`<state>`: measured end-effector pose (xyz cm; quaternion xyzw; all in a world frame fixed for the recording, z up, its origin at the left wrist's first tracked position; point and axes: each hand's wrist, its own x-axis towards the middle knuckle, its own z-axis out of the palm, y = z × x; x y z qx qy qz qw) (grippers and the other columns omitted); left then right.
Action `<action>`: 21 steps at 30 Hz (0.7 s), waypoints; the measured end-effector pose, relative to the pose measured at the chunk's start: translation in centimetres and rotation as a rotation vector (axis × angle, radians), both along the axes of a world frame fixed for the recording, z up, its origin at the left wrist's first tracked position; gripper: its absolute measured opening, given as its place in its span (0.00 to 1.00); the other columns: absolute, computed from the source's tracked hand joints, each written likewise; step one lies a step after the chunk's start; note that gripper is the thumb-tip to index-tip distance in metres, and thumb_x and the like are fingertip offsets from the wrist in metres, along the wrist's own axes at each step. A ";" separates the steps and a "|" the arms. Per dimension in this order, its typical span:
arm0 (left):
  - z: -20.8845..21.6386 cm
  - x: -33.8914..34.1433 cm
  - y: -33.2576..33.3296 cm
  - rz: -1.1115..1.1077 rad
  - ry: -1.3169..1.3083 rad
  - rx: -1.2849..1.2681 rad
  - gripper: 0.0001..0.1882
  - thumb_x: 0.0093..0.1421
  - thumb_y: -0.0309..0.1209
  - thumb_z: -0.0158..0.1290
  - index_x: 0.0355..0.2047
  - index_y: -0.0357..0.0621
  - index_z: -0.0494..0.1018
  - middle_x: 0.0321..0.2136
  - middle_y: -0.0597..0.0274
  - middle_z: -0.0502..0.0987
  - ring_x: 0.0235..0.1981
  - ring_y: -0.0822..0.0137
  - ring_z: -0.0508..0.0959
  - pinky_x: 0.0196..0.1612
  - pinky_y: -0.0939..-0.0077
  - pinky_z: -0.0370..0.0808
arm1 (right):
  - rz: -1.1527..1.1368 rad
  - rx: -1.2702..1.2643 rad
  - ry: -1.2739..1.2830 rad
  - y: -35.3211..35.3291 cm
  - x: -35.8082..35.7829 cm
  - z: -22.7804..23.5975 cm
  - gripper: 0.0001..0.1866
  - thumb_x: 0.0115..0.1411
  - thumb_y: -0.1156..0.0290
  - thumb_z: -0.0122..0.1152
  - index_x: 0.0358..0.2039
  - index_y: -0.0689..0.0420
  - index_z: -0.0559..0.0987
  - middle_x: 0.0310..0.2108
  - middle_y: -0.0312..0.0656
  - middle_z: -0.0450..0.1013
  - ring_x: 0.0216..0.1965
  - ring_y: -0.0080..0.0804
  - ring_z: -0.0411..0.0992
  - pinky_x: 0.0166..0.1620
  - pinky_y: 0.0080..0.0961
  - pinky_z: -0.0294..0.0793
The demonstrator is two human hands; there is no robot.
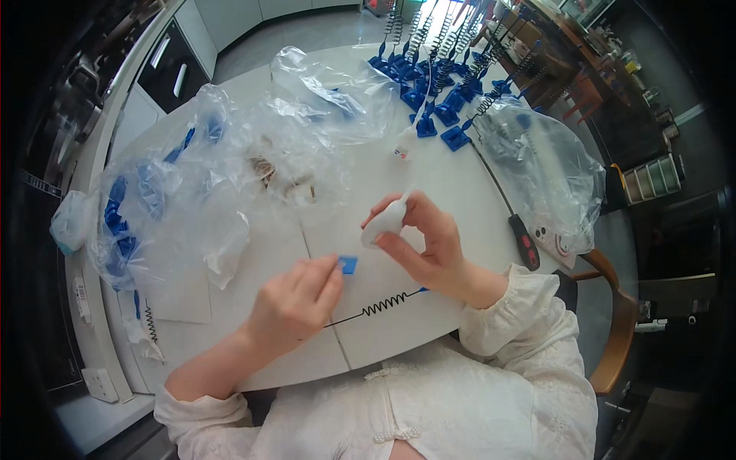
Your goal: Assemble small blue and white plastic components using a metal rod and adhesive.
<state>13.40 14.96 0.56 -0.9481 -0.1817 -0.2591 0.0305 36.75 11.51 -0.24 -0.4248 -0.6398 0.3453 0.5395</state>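
Note:
My left hand (pixel 300 295) pinches a small flat blue plastic piece (pixel 348 265) between thumb and fingers, just above the white table (pixel 268 366). To its right, my right hand (pixel 429 245) is raised and closed round a smooth white rounded object (pixel 386 222) with a narrow end, which looks like a small squeeze bottle. Its exact kind is hard to make out. Below both hands, a black coiled spring wire (pixel 385 305) with a blue end lies on the table. A small white item (pixel 401 152) with coloured marks lies farther back.
Many blue bases with upright black springs (pixel 429 100) crowd the far right. Clear plastic bags (pixel 207 169) with blue parts cover the left; another clear bag (pixel 537 153) lies right. A screwdriver (pixel 524 241) and a patterned phone-like item (pixel 553 244) lie near a wooden chair (pixel 616 337).

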 end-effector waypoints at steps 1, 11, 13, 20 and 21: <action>-0.7 0.3 -0.1 -0.008 -0.001 -0.004 0.12 0.48 0.24 0.60 0.35 0.37 0.77 0.39 0.58 0.79 0.31 0.65 0.80 0.26 0.75 0.77 | 0.001 0.000 -0.002 0.0 0.0 0.0 0.13 0.60 0.81 0.62 0.45 0.63 0.73 0.42 0.44 0.77 0.42 0.28 0.78 0.43 0.23 0.76; -0.1 -0.4 0.3 0.029 -0.114 -0.248 0.10 0.53 0.25 0.62 0.36 0.37 0.77 0.39 0.57 0.79 0.33 0.62 0.80 0.28 0.74 0.78 | -0.022 0.086 -0.277 1.4 1.6 0.6 0.17 0.57 0.80 0.65 0.47 0.62 0.76 0.40 0.42 0.78 0.38 0.29 0.79 0.36 0.22 0.76; 0.2 -0.7 0.5 0.073 -0.047 -0.316 0.11 0.52 0.25 0.62 0.37 0.38 0.78 0.40 0.57 0.79 0.33 0.61 0.80 0.29 0.72 0.79 | -0.018 0.071 -0.305 1.6 2.5 1.3 0.18 0.56 0.80 0.66 0.48 0.60 0.78 0.39 0.41 0.78 0.38 0.28 0.78 0.35 0.22 0.76; -0.5 -0.6 1.2 0.032 -0.057 -0.328 0.13 0.50 0.23 0.64 0.38 0.41 0.79 0.38 0.58 0.79 0.31 0.63 0.79 0.28 0.74 0.77 | 0.042 0.013 -0.446 1.6 3.0 2.2 0.22 0.54 0.81 0.67 0.51 0.59 0.78 0.38 0.40 0.76 0.36 0.29 0.74 0.39 0.23 0.73; -0.5 -0.8 1.1 0.050 -0.134 -0.486 0.14 0.50 0.20 0.62 0.38 0.40 0.77 0.38 0.58 0.77 0.32 0.64 0.78 0.30 0.75 0.77 | 0.069 -0.005 -0.447 1.6 3.1 2.1 0.22 0.54 0.81 0.67 0.50 0.59 0.78 0.39 0.41 0.76 0.36 0.29 0.74 0.40 0.24 0.73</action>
